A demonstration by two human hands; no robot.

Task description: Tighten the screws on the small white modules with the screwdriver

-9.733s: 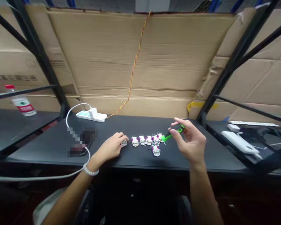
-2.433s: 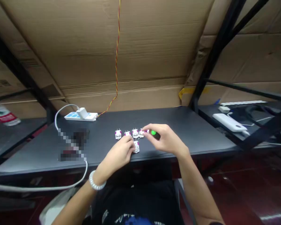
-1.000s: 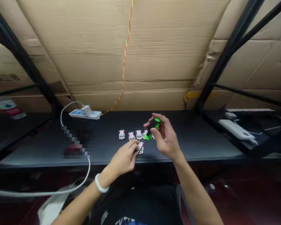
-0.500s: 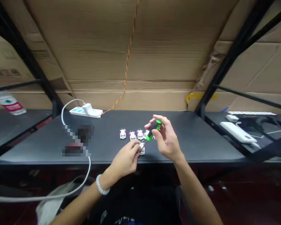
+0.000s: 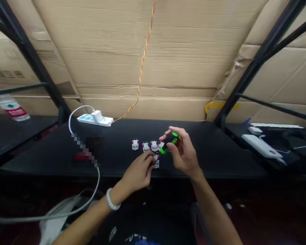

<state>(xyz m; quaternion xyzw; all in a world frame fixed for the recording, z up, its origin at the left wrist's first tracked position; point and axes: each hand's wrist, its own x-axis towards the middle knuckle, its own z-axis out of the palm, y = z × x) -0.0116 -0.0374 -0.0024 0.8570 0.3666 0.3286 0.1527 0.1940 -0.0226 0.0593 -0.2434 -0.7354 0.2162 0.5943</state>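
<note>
Surface is black and flat, running out past both hands on either side. Big cardboard sheet stands beyond the hands at the back, black metal frame off to both sides. Twisted red-yellow cord hangs down the cardboard to a white power strip, beyond and left of the left hand. White cable drops from its plug, left of the left hand; the stuff under it is pixelated, can't identify. White device well to the right of the right hand.

Right hand pinches a black-green screwdriver between thumb and fingers, shaft slanting down toward the left fingertips. Left hand has fingers curled in to the thumb near the shaft end; can't tell what, if anything, they grip. One white-purple module lies just right of the left fingertips, others sit in a row just beyond them, rightmost part hidden by the right hand and screwdriver.

Container: red-capped clear bottle, well left of the left hand, contents can't be made out
</note>
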